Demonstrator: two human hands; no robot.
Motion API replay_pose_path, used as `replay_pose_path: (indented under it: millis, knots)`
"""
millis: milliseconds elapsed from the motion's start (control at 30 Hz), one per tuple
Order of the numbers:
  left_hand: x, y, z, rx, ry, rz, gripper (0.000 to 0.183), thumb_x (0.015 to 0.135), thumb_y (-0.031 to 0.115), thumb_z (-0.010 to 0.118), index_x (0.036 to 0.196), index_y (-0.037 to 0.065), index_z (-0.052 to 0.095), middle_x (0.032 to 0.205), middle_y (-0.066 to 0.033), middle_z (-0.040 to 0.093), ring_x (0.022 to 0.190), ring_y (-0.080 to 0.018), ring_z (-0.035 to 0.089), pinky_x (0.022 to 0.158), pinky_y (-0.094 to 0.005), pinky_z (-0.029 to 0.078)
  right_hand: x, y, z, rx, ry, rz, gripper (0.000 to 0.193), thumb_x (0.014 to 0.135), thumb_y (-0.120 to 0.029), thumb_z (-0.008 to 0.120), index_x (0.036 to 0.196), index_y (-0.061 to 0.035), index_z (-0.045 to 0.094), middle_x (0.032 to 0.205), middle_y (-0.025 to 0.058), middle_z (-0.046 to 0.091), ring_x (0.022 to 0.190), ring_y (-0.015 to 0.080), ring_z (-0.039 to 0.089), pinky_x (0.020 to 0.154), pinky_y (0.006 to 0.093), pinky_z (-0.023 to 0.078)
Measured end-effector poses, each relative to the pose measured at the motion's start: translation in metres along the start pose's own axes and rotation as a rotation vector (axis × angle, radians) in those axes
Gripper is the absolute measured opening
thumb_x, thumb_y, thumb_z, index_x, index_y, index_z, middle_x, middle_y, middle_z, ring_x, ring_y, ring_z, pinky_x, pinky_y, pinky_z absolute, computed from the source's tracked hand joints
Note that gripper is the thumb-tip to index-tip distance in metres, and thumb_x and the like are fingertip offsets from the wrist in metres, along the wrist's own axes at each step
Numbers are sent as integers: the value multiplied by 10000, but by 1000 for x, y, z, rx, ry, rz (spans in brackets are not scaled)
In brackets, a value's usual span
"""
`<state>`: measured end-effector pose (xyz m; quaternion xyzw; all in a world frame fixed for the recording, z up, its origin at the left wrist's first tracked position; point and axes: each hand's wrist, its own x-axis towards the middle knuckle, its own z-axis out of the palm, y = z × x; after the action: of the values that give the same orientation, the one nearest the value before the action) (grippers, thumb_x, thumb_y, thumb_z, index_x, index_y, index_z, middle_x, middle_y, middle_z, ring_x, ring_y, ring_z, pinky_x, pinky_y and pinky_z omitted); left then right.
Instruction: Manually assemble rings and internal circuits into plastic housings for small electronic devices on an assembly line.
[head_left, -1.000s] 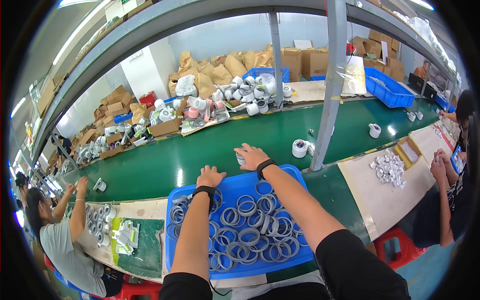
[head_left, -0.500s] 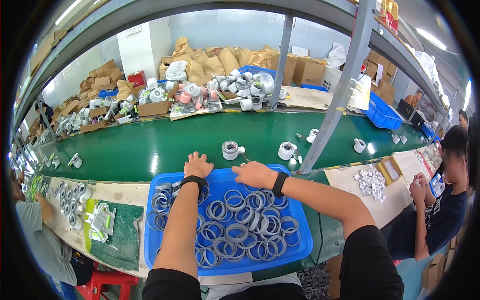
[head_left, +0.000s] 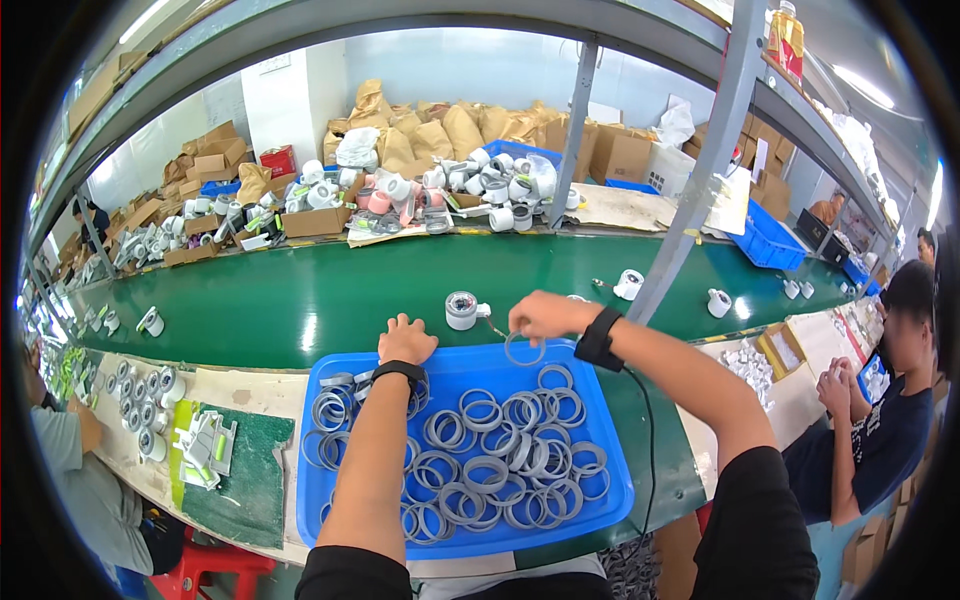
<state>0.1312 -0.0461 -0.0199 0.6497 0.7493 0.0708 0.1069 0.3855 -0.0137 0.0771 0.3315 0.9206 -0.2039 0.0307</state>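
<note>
A thin grey ring [head_left: 525, 348] dangles from the pinched fingers of my right hand [head_left: 552, 315], over the far rim of a blue tray [head_left: 590, 515]. My left hand [head_left: 406, 341] lies with fingers apart at the tray's far edge, holding nothing. Many more grey rings [head_left: 485, 474] are heaped loosely in the tray, and some sit beneath my left forearm. Just beyond the tray, between my hands, a white round housing [head_left: 461, 311] with a short side stub and a wire stands on the green conveyor belt [head_left: 400, 270].
More white housings [head_left: 719, 303] are spread along the belt. A grey metal post [head_left: 690, 215] rises on the right. At left, white parts [head_left: 205, 447] lie on a green mat. One co-worker [head_left: 860, 420] sits at right beside small white pieces [head_left: 748, 368], another [head_left: 75, 480] at left.
My right hand has shifted right and slightly up, and a grey ring now shows hanging from its fingers. My left hand stays at the tray's far edge.
</note>
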Motion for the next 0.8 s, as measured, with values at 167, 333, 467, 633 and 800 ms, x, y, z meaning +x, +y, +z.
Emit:
replay_pose_path:
  millis: [167, 333, 467, 633, 800]
  knots:
    - [-2, 2, -4, 0, -15, -21, 468, 819, 333, 496, 1219, 105, 583, 1313, -131, 446, 1240, -296, 397, 978, -431, 400, -13, 22, -31, 262, -136, 263, 157, 777, -120, 642, 874, -6, 595, 807, 58, 651, 736, 153, 668, 632, 283, 534]
    - [0, 2, 0, -10, -2, -2, 463, 817, 329, 495, 1209, 101, 591, 1306, -132, 457, 1234, -298, 407, 970, -432, 414, -20, 53, -41, 363, -173, 368, 253, 699, -178, 738, 766, -37, 539, 783, 47, 598, 720, 137, 599, 619, 287, 512]
    - [-2, -4, -4, -3, 24, -7, 461, 817, 337, 495, 1197, 98, 596, 1293, -133, 472, 1222, -299, 425, 961, -437, 428, -19, 56, -44, -120, 166, 288, 376, 669, -166, 737, 937, -4, 529, 815, 133, 578, 773, 299, 594, 720, 413, 478]
    - [0, -1, -4, 1, 19, -7, 462, 813, 346, 503, 1187, 94, 601, 1284, -135, 483, 1217, -304, 432, 958, -429, 433, -15, 92, -22, -381, 482, 333, 315, 687, -201, 737, 907, -60, 560, 882, 169, 616, 834, 357, 601, 738, 434, 478]
    - [-1, 0, -1, -7, 18, -25, 439, 815, 353, 513, 1156, 95, 613, 1268, -147, 485, 1214, -312, 431, 969, -432, 427, -9, 102, -11, -333, 334, 400, 131, 747, -142, 580, 788, -58, 671, 908, 223, 643, 860, 387, 627, 782, 467, 507]
